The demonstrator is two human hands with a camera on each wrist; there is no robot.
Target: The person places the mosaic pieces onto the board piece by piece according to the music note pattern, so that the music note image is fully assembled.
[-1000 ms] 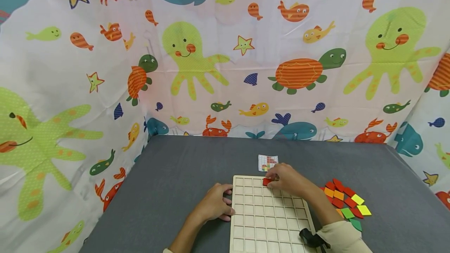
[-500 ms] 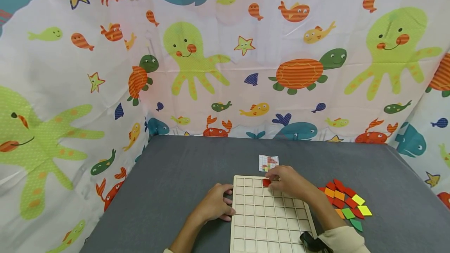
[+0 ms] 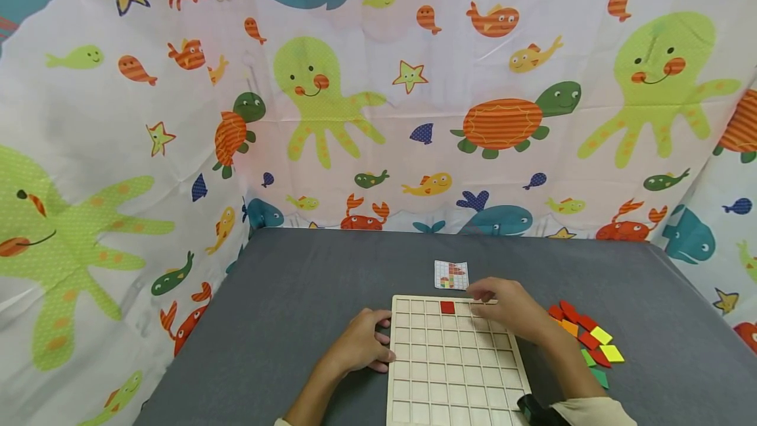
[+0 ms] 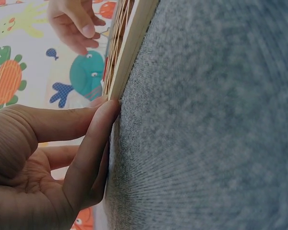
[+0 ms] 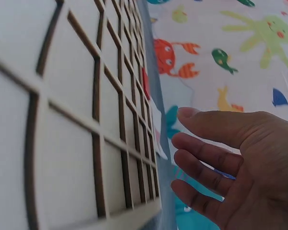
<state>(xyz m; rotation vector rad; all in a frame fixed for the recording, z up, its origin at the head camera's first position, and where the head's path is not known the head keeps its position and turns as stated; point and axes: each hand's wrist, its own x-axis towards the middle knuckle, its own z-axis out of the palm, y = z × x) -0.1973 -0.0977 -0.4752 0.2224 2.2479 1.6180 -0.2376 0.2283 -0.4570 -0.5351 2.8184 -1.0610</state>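
A pale wooden grid board [image 3: 434, 372] lies on the dark cloth, with one red square tile [image 3: 447, 307] in a cell of its far row. At the board's left side, the fingertips and thumb of my left hand [image 3: 359, 342] rest against the edge, spaced apart along it. Over the far right part of the board is my right hand [image 3: 508, 307], its fingers loosely bent with nothing between them. The right wrist view shows that hand [image 5: 259, 163] beside the grid, away from the red tile [image 5: 146, 82].
Behind the board lies a small printed card [image 3: 451, 275] with a coloured grid pattern. Several red, orange, yellow and green tiles [image 3: 588, 339] are piled to the right, partly behind my right forearm. A sea-animal curtain [image 3: 378, 117] hangs around the table [image 3: 307, 281].
My right hand has let go of the red tile and moved to the right, leaving the tile in the far row. The left hand stays at the board's edge.
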